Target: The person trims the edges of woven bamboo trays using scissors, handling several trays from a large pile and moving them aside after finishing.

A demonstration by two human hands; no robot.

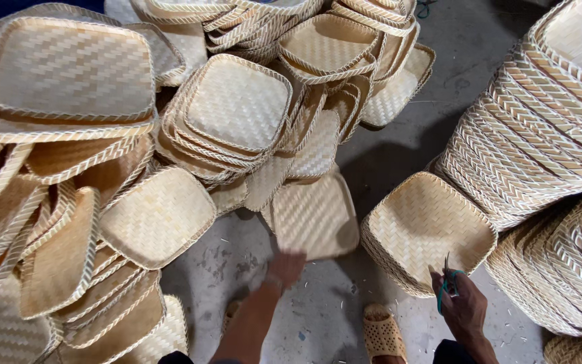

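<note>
Narrow grey floor (318,317) between tray heaps (69,168); left fingers (284,266) blurred, state unclear, right fingers (449,286) gripping scissors (447,269)

The trays (237,101) heaped from nine to twelve o'clock were pale straw yellow, woven in a herringbone pattern, with rims bound in whitish diagonal wrapping. The tray (314,216) at the left hand (284,266) showed the same light tan weave. The stack (540,128) at two o'clock made bands of cream zigzags along its edges. The floor (325,317) was mottled grey with dark stains. The scissors (447,286) in the right hand (463,307) had teal handles. The sandal (382,334) at six o'clock was tan with a perforated pattern.
</note>
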